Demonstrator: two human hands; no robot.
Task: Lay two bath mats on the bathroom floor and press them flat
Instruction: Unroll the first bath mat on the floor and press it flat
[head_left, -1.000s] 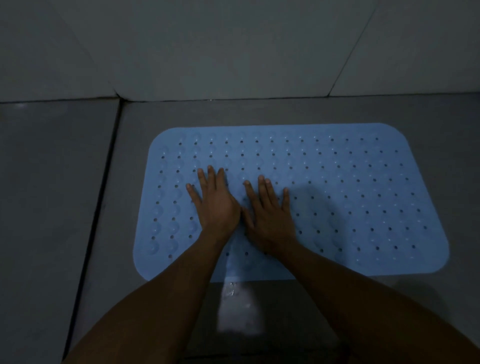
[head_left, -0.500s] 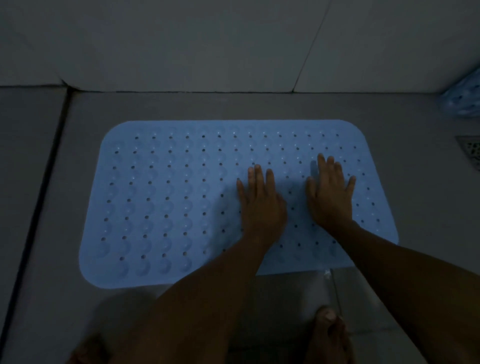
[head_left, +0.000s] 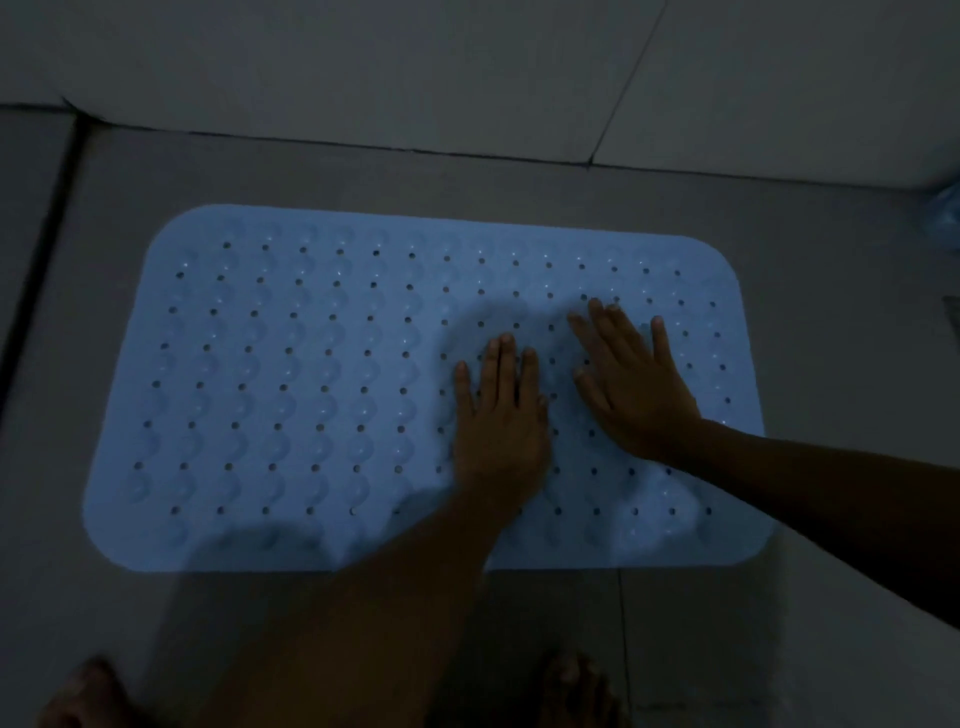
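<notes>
We had both palms flat, fingers straight, gripping nothing: left hand (head_left: 501, 415) and right hand (head_left: 636, 384) pressing the blue bath mat's (head_left: 291, 374) right half, near the floor's (head_left: 363, 176) wall edge. Uneven pressure could slide it askew.

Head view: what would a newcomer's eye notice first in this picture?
The pale blue bath mat stands out, lying flat on the dark grey floor near the wall. Both hands press on its right half with straight fingers: the left hand near the middle, the right hand beside it.
</notes>
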